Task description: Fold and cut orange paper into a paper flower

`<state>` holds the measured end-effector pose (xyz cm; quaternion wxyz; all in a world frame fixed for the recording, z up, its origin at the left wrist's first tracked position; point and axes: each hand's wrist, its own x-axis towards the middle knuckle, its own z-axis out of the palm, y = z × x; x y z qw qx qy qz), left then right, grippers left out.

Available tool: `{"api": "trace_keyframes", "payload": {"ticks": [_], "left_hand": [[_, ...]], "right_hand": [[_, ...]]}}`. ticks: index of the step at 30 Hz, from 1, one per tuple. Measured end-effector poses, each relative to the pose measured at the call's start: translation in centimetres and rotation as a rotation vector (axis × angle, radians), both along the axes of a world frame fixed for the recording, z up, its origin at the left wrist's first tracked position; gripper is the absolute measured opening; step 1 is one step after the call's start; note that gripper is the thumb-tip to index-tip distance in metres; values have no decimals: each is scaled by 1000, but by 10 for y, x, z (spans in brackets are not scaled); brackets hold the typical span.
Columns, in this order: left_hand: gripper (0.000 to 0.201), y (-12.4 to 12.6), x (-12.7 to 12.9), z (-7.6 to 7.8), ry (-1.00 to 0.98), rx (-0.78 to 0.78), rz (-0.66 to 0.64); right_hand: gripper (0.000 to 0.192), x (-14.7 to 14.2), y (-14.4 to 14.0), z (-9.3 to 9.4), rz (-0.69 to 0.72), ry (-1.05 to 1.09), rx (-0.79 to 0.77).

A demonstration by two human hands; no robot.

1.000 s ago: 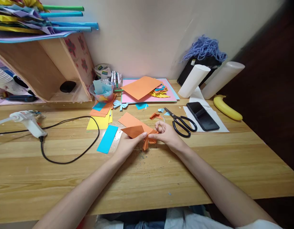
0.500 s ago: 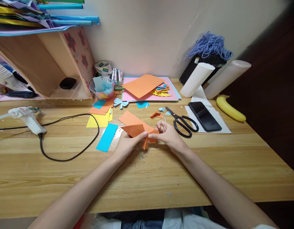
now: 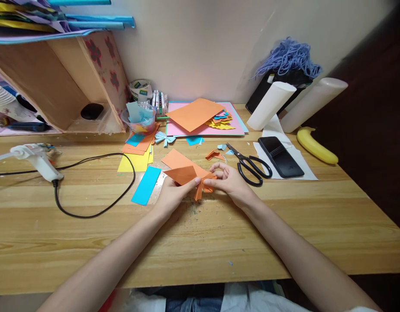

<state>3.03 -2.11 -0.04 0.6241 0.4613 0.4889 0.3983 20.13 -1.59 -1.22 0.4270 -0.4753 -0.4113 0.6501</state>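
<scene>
Fingertips of the left hand (image 3: 174, 193) and right hand (image 3: 230, 182) pinch a folded orange paper piece (image 3: 190, 177), just left of the black-handled scissors (image 3: 250, 164) on the wooden table (image 3: 200, 234).

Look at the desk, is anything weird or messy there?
A banana lies at the table's far right edge, odd among craft supplies. Small paper scraps are scattered near the scissors. Otherwise both hands, left hand and right hand, simply pinch a folded orange paper piece.
</scene>
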Motion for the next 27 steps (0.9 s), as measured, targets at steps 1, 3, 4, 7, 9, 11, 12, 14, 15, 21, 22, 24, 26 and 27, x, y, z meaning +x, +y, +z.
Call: {"api": "trace_keyframes", "payload": {"ticks": [1, 3, 4, 7, 9, 11, 12, 14, 15, 21, 22, 24, 26, 27], "left_hand": [[34, 0, 0, -1, -6, 7, -9], [34, 0, 0, -4, 0, 15, -21], [34, 1, 0, -5, 8, 17, -25], [34, 1, -1, -6, 30, 10, -34], [34, 1, -1, -5, 38, 8, -39], [33, 1, -2, -5, 47, 6, -36], [34, 1, -2, -4, 54, 5, -32], [35, 1, -2, -4, 59, 5, -27], [36, 1, -2, -4, 56, 6, -24], [35, -1, -2, -3, -18, 50, -66], [34, -1, -2, -2, -27, 59, -77], [34, -1, -2, -2, -28, 66, -87], [33, -2, -2, -1, -16, 60, -78], [33, -2, -2, 0, -9, 54, -73]], "right_hand": [[43, 0, 0, 0, -11, -8, 13], [46, -1, 0, -1, -35, -17, 46], [49, -1, 0, -2, -50, -19, 61], [53, -2, 1, -3, -81, -21, 87], [54, -3, 1, -4, -92, -26, 90], [53, -3, 1, -4, -83, -25, 77], [53, -4, 1, -4, -72, -20, 65], [52, -4, 0, -3, -48, -8, 44], [51, -4, 0, -2, -42, -5, 41], [51, -6, -1, -2, -71, -42, 70], [51, -6, -1, -3, -76, -48, 74], [50, -6, -1, -4, -81, -54, 85], [50, -6, -1, -4, -82, -56, 100], [49, -6, -1, -4, -85, -59, 106]]}}
